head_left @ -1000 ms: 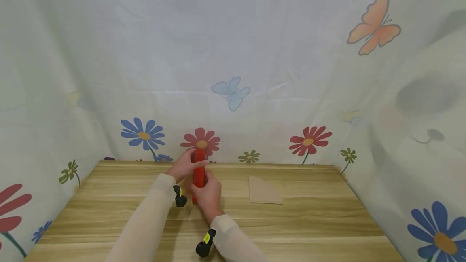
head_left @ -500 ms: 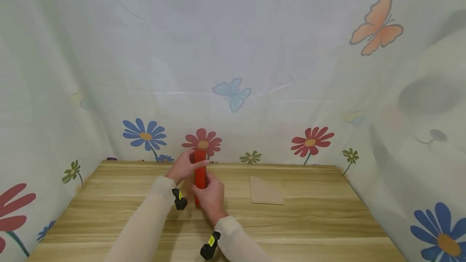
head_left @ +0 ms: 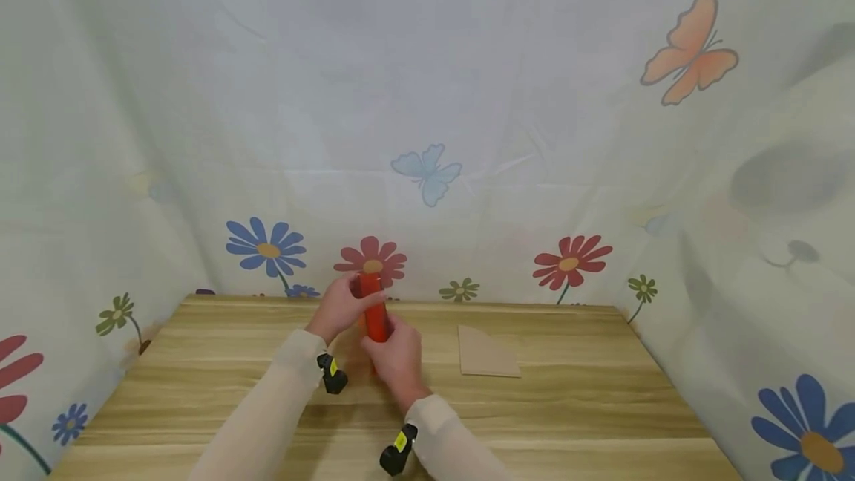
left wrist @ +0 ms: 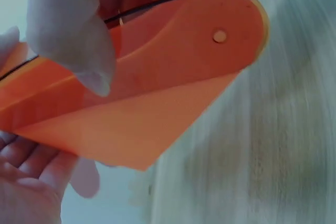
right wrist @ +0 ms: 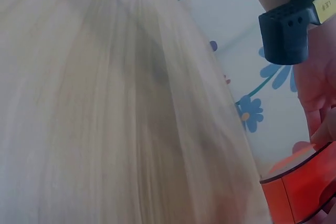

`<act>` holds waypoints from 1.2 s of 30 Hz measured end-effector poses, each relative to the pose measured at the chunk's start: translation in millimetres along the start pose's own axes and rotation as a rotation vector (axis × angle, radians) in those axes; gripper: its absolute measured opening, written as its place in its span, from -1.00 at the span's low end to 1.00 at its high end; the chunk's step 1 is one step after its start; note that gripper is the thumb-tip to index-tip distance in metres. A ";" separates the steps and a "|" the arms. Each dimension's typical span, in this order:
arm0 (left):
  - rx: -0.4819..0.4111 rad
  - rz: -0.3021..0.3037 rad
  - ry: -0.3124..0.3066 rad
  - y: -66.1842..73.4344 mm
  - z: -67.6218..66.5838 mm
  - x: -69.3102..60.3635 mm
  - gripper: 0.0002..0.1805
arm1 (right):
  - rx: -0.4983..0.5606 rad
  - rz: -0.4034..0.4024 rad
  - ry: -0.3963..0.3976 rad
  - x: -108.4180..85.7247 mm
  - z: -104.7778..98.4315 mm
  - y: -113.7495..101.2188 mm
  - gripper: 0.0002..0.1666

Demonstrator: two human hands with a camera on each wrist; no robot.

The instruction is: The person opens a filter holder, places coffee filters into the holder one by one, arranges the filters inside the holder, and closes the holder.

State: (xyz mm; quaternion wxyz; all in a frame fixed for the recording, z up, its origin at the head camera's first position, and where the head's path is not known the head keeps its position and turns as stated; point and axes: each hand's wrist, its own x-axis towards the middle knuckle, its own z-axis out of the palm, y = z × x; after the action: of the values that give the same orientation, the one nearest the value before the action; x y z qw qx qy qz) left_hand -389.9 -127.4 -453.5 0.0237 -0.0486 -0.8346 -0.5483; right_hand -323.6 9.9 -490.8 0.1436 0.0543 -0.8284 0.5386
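Both hands hold a long, narrow red-orange object over the table, toward its far side. My left hand grips it near the far end, thumb across the near face. Closer to me, my right hand grips its lower part from the right. The left wrist view shows the object's flat side, with a rounded end, a small round hole, a thin dark edge line and a lighter pointed orange flap below. At the lower right of the right wrist view its red end shows, partly cut off. Its exact kind is unclear.
A tan quarter-circle piece lies on the wood-grain table to the right of the hands. White curtains printed with flowers and butterflies enclose the back and sides. Each wrist carries a small black camera.
My right hand has shifted a little to the right with the object's near part. The object, earlier nearly upright in view, now leans and is turned. Both hands keep their hold.
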 end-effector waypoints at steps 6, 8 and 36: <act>0.019 0.010 0.045 9.8 2.8 -10.5 -0.22 | -0.018 -0.011 -0.005 -2.8 -9.4 -5.0 -0.60; 0.032 0.027 0.064 11.9 5.4 -14.4 -0.26 | -0.025 -0.019 -0.003 -3.9 -12.6 -3.8 -0.60; 0.142 0.065 0.163 28.4 36.9 -87.9 -0.45 | -0.133 -0.093 -0.223 -20.8 -68.5 16.0 -0.59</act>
State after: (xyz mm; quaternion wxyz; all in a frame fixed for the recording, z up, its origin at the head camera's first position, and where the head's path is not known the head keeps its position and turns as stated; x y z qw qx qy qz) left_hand -299.0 -87.2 -450.4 0.1126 -0.0288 -0.8646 -0.4889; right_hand -295.4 77.4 -485.0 0.0787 0.1426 -0.8697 0.4660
